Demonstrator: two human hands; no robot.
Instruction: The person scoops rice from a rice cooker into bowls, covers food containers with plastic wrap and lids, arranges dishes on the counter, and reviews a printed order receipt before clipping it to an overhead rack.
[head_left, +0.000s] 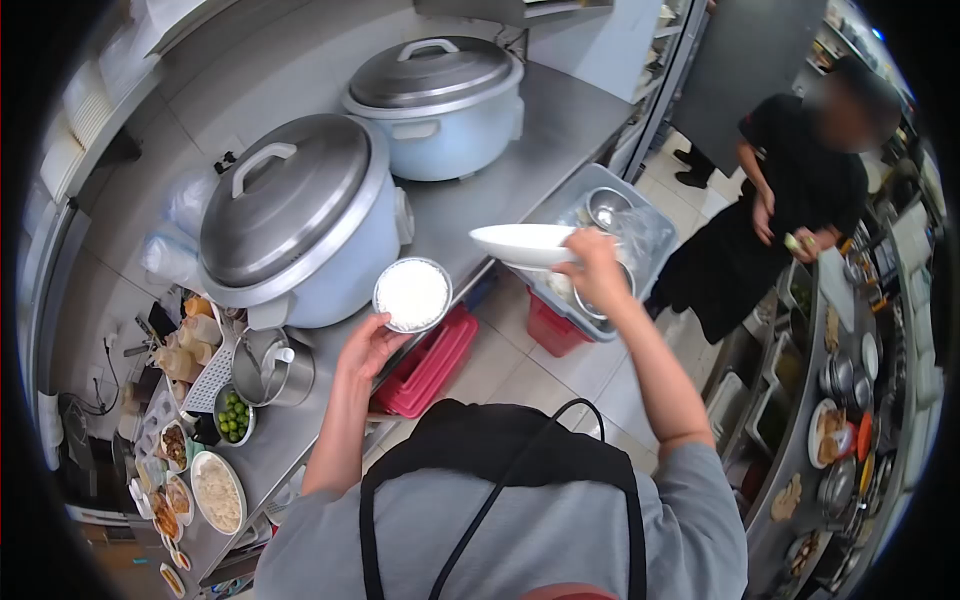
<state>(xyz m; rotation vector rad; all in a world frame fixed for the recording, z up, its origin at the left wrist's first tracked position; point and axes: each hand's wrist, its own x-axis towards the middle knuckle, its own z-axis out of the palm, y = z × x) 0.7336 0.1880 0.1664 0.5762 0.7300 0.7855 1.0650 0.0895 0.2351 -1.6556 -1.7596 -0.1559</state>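
Stainless steel makes up the surface [460,210], which runs from 1 o'clock down to 8 o'clock; at 2 o'clock stands a co-worker [815,170] in black. On the surface sit 2 pale-blue lidded pots, the nearer pot [295,225] at 10 o'clock and the farther pot [440,115] between 11 and 12. Also at 2 o'clock, closer in, a grey tub [645,215] containing metal bowls [610,208] rests above a red bin [555,330]. At 7 o'clock is a red crate [430,370]. An oval plate of rice [218,490] lies at 8 o'clock. At 1 o'clock the right hand [595,270] grips the rim of a white plate [520,243], seen nearly edge-on. Just above the oval plate stands a bowl of limes [235,415]. At 9 o'clock the left hand [368,345] holds a bowl of white rice [413,295], opening upward, by its 7 o'clock side.
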